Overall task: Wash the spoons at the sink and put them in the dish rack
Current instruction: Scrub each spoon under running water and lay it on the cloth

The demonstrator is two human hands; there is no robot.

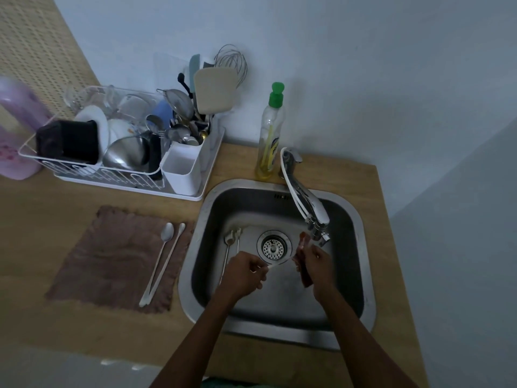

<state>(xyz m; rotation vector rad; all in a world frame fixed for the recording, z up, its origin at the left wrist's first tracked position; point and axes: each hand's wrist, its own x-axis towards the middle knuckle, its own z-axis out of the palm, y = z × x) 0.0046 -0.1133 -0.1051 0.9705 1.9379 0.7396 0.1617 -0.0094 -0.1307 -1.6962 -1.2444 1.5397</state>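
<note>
Both hands are over the steel sink. My left hand is closed on the thin pale handle of a spoon that points right, toward the other hand. My right hand grips a reddish-brown sponge under the tap's spout. The spoon's bowl is hidden by the sponge and hand. Two more spoons lie in the basin left of the drain. Two long spoons lie on a brown cloth left of the sink. The white dish rack stands at the back left.
The rack holds plates, a steel bowl, a black container and a cutlery caddy packed with utensils. A dish-soap bottle stands behind the sink beside the tap base. A pink container sits at the far left on the wooden counter.
</note>
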